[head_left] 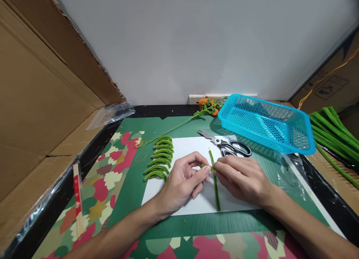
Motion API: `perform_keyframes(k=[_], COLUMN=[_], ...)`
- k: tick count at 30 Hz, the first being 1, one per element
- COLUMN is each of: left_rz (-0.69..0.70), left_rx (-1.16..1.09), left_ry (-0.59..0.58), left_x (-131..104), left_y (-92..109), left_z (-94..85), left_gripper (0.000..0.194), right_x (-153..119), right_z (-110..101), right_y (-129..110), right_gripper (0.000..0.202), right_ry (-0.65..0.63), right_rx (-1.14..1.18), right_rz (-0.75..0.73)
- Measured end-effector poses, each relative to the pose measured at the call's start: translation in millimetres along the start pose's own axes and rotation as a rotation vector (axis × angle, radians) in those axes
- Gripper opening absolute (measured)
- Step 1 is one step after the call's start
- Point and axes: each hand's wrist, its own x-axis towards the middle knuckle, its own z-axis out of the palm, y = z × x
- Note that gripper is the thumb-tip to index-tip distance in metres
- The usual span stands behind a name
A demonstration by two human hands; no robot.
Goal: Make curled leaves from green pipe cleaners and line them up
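Observation:
Between my two hands is a short green pipe cleaner [209, 167], pinched at both ends above a sheet of white paper [185, 206]. My left hand [183, 180] closes thumb and forefinger on its left end. The fingers of my right hand [244, 176] are pressed together on the other end and partly hide it. Beneath them a longer straight green pipe cleaner [216, 193] lies on the paper. A stacked row of several bent green pipe-cleaner pieces [161, 156] lies left of my left hand. Scissors [221, 142] with black-and-grey handles rest behind my right hand.
A blue perforated basket [266, 135] stands at the back right, with a bundle of green pipe cleaners [333, 135] beyond it. An orange flower on a green stem [179, 127] lies at the back. Wrapped chopsticks [77, 199] are at left. Cardboard walls [42, 64] flank the table.

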Motion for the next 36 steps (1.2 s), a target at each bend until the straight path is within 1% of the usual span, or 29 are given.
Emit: perform_keyframes(k=[1, 2, 3, 5, 6, 7, 8, 9, 10, 11, 12, 14, 16, 18, 19, 20, 21, 22, 23, 24, 26, 27, 28, 29, 30, 31, 32, 34, 36], left_rz=[0.006, 0.025, 0.068, 0.235, 0.337, 0.421, 0.465, 0.459, 0.412, 0.346, 0.277, 0.16, 0.091, 0.058, 0.051, 0.049, 0.051, 0.066, 0.109, 0.184, 0.409, 0.522, 0.606, 0.648, 0.646, 0.604, 0.532, 0.36, 0.217], left_rx=[0.048, 0.117, 0.21, 0.437, 0.541, 0.62, 0.661, 0.658, 0.617, 0.552, 0.472, 0.31, 0.191, 0.125, 0.109, 0.104, 0.116, 0.157, 0.236, 0.35, 0.62, 0.734, 0.813, 0.852, 0.853, 0.822, 0.767, 0.595, 0.406], left_ry=[-0.002, 0.003, 0.016, 0.056, 0.081, 0.102, 0.109, 0.107, 0.101, 0.093, 0.085, 0.071, 0.047, 0.017, 0.003, -0.009, -0.019, -0.017, -0.001, 0.025, 0.059, 0.053, 0.036, 0.026, 0.033, 0.054, 0.078, 0.109, 0.093], left_x=[-1, -2, -4, -5, -5, -5, -4, -3, -2, -1, 0, 0, 0, 0, 0, 0, -1, -1, -2, -2, -2, -2, -2, -1, 0, 0, 0, 1, 0], left_y=[0, 1, 1, 1, 1, 1, 1, 1, 1, 0, 0, -1, -1, -2, -1, -1, -1, -1, -1, -2, -4, -5, -7, -8, -10, -10, -11, -10, -8], left_z=[-0.3, -0.9, -1.8, -4.4, -5.9, -7.3, -8.4, -9.3, -9.8, -9.9, -9.8, -9.1, -8.0, -6.9, -6.4, -6.1, -6.1, -6.6, -7.7, -9.5, -14.1, -16.3, -18.0, -18.9, -18.7, -17.6, -15.8, -11.3, -8.2], left_gripper=[0.028, 0.024, 0.02, 0.013, 0.012, 0.013, 0.014, 0.014, 0.014, 0.015, 0.016, 0.019, 0.022, 0.025, 0.025, 0.025, 0.023, 0.021, 0.018, 0.013, 0.011, 0.015, 0.019, 0.02, 0.019, 0.015, 0.011, 0.012, 0.019], right_x=[1, 3, 5, 9, 11, 12, 13, 13, 12, 11, 9, 5, 2, 0, -1, -1, 0, 2, 4, 6, 11, 13, 15, 15, 15, 14, 12, 8, 4], right_z=[0, 1, 3, 7, 9, 11, 12, 12, 12, 11, 10, 7, 5, 3, 3, 3, 3, 4, 5, 6, 8, 9, 10, 10, 10, 9, 9, 7, 5], right_y=[-3, -6, -9, -15, -17, -18, -19, -19, -18, -17, -15, -12, -8, -4, -4, -4, -4, -6, -8, -10, -13, -14, -13, -13, -11, -10, -9, -7, -6], right_gripper=[0.014, 0.014, 0.016, 0.026, 0.031, 0.033, 0.034, 0.034, 0.033, 0.031, 0.027, 0.015, 0.012, 0.013, 0.012, 0.012, 0.012, 0.013, 0.017, 0.021, 0.034, 0.036, 0.036, 0.036, 0.035, 0.034, 0.034, 0.03, 0.021], right_ry=[0.006, 0.005, 0.004, -0.034, -0.053, -0.081, -0.098, -0.114, -0.127, -0.124, -0.112, -0.065, -0.012, 0.0, -0.005, -0.006, -0.003, -0.002, 0.0, -0.016, -0.096, -0.151, -0.174, -0.187, -0.187, -0.178, -0.172, -0.153, -0.126], right_rx=[0.078, 0.21, 0.4, 0.892, 1.135, 1.314, 1.429, 1.464, 1.423, 1.311, 1.144, 0.727, 0.331, 0.079, 0.017, 0.004, 0.049, 0.16, 0.336, 0.563, 1.103, 1.315, 1.454, 1.523, 1.527, 1.474, 1.372, 1.03, 0.613], right_rz=[0.065, 0.183, 0.343, 0.737, 0.909, 1.038, 1.11, 1.129, 1.105, 1.046, 0.958, 0.702, 0.396, 0.148, 0.084, 0.068, 0.108, 0.209, 0.361, 0.553, 0.941, 1.085, 1.182, 1.233, 1.241, 1.21, 1.151, 0.961, 0.665])
